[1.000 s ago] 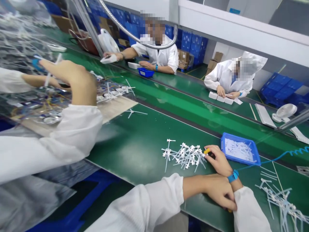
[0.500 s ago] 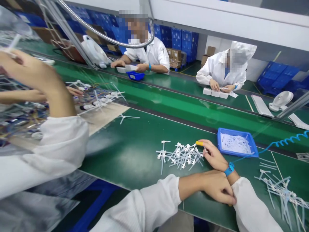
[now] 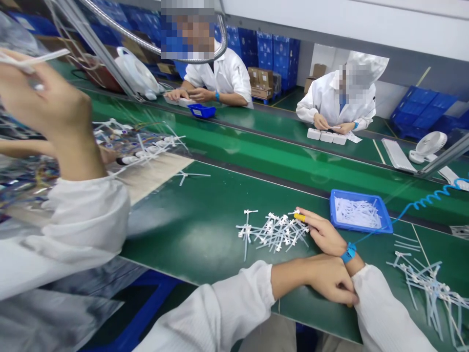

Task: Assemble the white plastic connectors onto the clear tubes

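My right hand [image 3: 326, 235] lies over the green table with its fingers stretched out and apart. A yellow finger cot [image 3: 299, 217] covers one fingertip, which is at the edge of a pile of thin white plastic strips with small white fittings [image 3: 280, 232]. A blue wristband [image 3: 349, 253] with a coiled cord is on my right wrist. My left hand [image 3: 331, 281] is crossed against that wrist, its fingers curled by the right sleeve. Its palm is hidden, so I cannot see whether anything is inside.
A blue tray [image 3: 386, 225] of white strips stands beyond my right hand. More joined strips [image 3: 432, 288] lie at right. A co-worker's blurred hand [image 3: 47, 102] holds white strips at left, near wires on a tan board [image 3: 161, 173]. Two people work across the green belt.
The fingers of my right hand have straightened and reached slightly left over the pile's edge. My left hand has stayed nearly still. The co-worker's hand at left has risen with its strips.
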